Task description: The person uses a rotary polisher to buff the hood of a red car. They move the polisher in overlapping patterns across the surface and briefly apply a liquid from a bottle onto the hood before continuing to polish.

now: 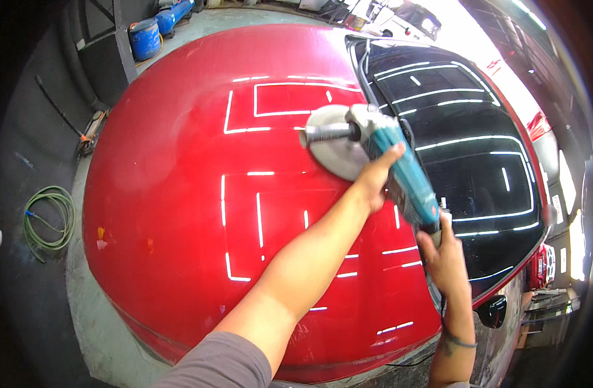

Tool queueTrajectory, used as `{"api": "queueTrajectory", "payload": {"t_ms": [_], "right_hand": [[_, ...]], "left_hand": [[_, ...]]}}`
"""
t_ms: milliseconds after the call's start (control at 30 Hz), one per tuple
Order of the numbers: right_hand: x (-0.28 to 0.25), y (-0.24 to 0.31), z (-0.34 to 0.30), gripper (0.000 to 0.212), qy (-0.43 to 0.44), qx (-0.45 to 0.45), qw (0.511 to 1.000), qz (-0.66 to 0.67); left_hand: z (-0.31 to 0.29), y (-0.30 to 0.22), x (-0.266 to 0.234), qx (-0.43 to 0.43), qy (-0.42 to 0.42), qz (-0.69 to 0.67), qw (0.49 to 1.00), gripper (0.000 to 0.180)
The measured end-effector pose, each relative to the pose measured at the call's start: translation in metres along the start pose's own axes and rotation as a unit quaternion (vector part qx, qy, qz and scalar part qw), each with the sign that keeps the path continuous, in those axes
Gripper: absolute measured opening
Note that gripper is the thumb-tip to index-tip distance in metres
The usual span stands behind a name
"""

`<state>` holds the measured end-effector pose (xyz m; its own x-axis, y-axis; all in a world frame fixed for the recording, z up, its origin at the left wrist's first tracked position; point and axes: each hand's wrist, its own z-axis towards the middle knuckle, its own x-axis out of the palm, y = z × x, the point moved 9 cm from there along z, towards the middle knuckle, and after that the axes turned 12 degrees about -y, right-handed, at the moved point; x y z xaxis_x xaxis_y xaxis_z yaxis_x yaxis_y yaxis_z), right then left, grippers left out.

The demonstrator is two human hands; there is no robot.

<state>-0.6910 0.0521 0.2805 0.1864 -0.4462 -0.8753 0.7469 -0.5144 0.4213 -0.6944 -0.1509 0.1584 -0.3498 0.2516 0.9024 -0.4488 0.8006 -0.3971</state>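
A teal car polisher [407,173] with a round whitish pad [338,155] lies over the red car hood [180,213], near the base of the dark windshield [477,142]. My left hand [376,176] is closed round the polisher's body just behind its metal head. Farther back, my right hand [444,253] grips the rear end by the black handle. A black side handle [332,132] sticks out to the left above the pad, with no hand on it. The pad is against the hood or very close to it; its underside is hidden.
A coiled green hose [49,220] hangs on the dark wall at left. A floor jack [92,132] stands by that wall, and a blue drum [145,40] at the back left. The car's side mirror [492,312] juts out at lower right. A cable [409,363] shows near the bottom.
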Motion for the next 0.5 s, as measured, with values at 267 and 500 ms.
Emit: {"api": "queueTrajectory", "payload": {"t_ms": [267, 500], "right_hand": [[0.021, -0.001, 0.093, 0.063, -0.019, 0.02, 0.999, -0.03], [0.023, -0.005, 0.028, 0.065, 0.023, 0.045, 0.998, -0.041]], "left_hand": [[0.088, -0.049, 0.018, -0.009, 0.03, 0.034, 0.999, 0.065], [0.018, -0.022, -0.011, 0.029, -0.001, -0.005, 1.0, 0.078]]}}
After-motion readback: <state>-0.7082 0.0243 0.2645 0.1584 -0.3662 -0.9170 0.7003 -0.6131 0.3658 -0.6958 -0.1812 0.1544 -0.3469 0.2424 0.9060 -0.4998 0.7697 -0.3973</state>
